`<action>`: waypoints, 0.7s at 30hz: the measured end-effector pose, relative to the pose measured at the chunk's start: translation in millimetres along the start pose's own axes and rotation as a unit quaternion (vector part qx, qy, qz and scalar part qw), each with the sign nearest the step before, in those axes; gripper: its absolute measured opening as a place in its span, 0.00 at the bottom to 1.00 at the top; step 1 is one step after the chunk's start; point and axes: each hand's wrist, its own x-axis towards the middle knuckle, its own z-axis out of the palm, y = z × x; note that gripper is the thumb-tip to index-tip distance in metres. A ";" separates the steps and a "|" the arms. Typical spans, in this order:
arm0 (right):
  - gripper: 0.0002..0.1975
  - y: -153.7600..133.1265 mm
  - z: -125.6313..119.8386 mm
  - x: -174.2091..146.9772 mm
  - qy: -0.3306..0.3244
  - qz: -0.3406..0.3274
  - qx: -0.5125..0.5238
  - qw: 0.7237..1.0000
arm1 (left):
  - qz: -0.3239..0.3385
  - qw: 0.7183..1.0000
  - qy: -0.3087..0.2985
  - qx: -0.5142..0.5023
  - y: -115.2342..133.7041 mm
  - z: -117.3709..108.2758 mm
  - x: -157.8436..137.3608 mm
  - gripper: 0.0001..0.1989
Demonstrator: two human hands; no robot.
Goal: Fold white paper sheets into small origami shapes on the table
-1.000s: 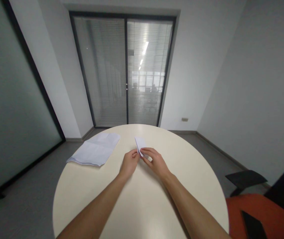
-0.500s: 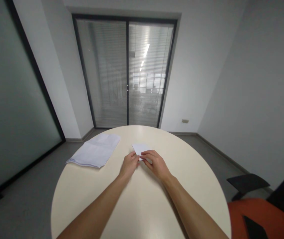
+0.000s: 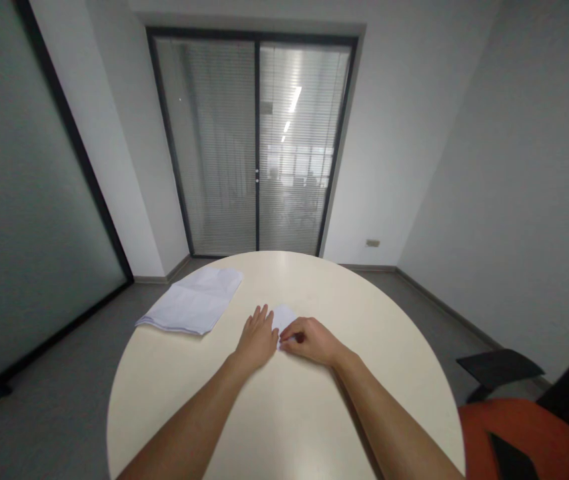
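A small piece of white paper (image 3: 283, 316) lies on the round cream table (image 3: 274, 413), partly covered by both hands. My left hand (image 3: 257, 337) rests with its fingers stretched out along the paper's left edge. From the right, my right hand (image 3: 312, 339) pinches the near end of the paper between thumb and fingertips. Folds at that end are too small and hidden to make out.
A stack of white paper sheets (image 3: 194, 300) lies at the table's left edge. An office chair with an orange seat (image 3: 524, 440) and black armrest (image 3: 499, 367) stands at the right. Beyond the table is a glass door (image 3: 254, 147) with blinds.
Both hands and the small paper have come nearer to me and down onto the table. My left hand has gone from gripping the paper to lying with fingers extended.
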 end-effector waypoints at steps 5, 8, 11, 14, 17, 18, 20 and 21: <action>0.15 4.9 -1.6 -0.6 0.049 0.028 -0.010 0.998 | 0.070 0.997 -0.041 0.008 4.4 0.9 -7.6 0.29; 0.16 17.4 1.8 -1.0 0.036 -0.019 -0.046 0.998 | 0.091 0.994 -0.067 0.011 6.7 -0.7 -11.7 0.32; 0.17 31.6 6.4 -2.1 0.054 -0.016 -0.088 0.995 | 0.104 0.991 -0.082 0.011 6.4 -3.3 -13.0 0.34; 0.17 41.3 7.5 -2.9 0.060 -0.013 -0.118 0.991 | 0.117 0.989 -0.086 0.004 5.7 -6.4 -12.4 0.33; 0.17 46.0 4.9 -2.6 0.052 -0.030 -0.127 0.990 | 0.128 0.988 -0.091 0.001 6.3 -8.8 -11.4 0.32; 0.17 46.7 3.8 -2.4 0.050 -0.037 -0.126 0.990 | 0.130 0.987 -0.091 0.002 6.6 -9.0 -11.1 0.32; 0.17 47.2 1.9 -1.8 0.045 -0.049 -0.124 0.990 | 0.132 0.988 -0.086 0.005 7.3 -8.9 -10.3 0.31; 0.17 47.0 1.2 -1.6 0.042 -0.054 -0.127 0.990 | 0.131 0.988 -0.081 0.008 7.5 -8.6 -9.9 0.30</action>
